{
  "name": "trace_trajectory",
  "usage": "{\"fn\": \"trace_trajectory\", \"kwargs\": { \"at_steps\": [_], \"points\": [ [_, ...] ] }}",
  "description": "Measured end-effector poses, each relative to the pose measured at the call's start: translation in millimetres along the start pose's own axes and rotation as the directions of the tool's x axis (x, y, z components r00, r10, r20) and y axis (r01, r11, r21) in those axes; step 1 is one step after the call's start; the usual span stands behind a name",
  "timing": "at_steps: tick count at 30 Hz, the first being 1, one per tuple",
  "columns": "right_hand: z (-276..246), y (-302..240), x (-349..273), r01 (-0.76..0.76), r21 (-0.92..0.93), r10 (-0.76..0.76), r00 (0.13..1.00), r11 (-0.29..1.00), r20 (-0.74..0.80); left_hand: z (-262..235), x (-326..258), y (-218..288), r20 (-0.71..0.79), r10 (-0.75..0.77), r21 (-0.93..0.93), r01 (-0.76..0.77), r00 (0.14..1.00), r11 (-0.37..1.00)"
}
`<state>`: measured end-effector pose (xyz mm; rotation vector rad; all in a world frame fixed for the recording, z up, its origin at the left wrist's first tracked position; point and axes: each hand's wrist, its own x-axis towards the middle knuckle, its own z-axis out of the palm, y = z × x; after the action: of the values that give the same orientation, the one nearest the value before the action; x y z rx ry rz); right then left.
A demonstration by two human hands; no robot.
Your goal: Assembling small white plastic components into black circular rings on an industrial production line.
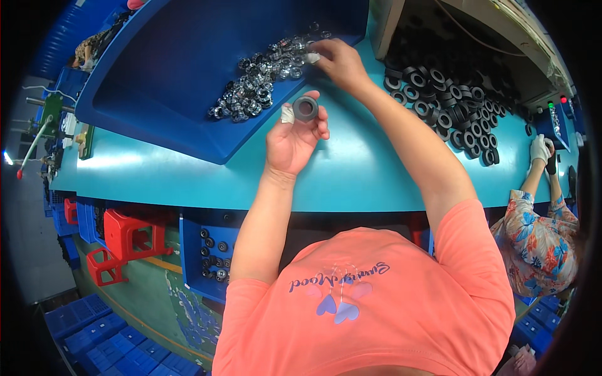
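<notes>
Raised left hand (293,139) pinches black ring (305,108); right hand (337,59) reaches clear bobbins (260,84).

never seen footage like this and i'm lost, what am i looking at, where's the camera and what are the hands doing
There is no machine here: a person works with two bare hands. The single picture comes from a wide fisheye camera worn on the person's head, looking down, so straight edges bend near the rim and the orange shirt fills the bottom.

The left hand holds a dark ring up between thumb and fingers. The right hand reaches into a pile of small clear, shiny parts lying in a big blue tray.

The tray rests on a turquoise table. To the right lies a heap of black rings.

At the far right another person in a flowered top, with a gloved hand, works at the same table.
</notes>
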<state>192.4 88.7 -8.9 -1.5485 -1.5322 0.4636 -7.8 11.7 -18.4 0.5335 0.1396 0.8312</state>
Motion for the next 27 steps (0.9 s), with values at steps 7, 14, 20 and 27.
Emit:
{"fn": "trace_trajectory", "kwargs": {
  "at_steps": [7,14,20,27],
  "points": [
    [-53,-48,-68,-0.234,0.494,0.131,0.963,0.837,0.235,-1,0,-2,-0.049,0.032,-0.016,-0.033,0.998,0.999],
    [-49,-52,-107,-0.248,0.667,0.121,0.965,0.703,0.232,0,1,-4,-0.07,0.038,0.036,-0.036,0.997,0.999],
    [-43,-42,-113,-0.292,0.635,0.148,0.951,0.716,0.27,-3,1,-4,-0.074,0.024,0.041,-0.021,0.997,0.999],
    [-42,-55,-122,0.22,-0.027,-0.216,0.97,0.975,0.111,5,4,-10,-0.133,0.114,0.265,-0.075,0.984,0.961]
  ]
}}
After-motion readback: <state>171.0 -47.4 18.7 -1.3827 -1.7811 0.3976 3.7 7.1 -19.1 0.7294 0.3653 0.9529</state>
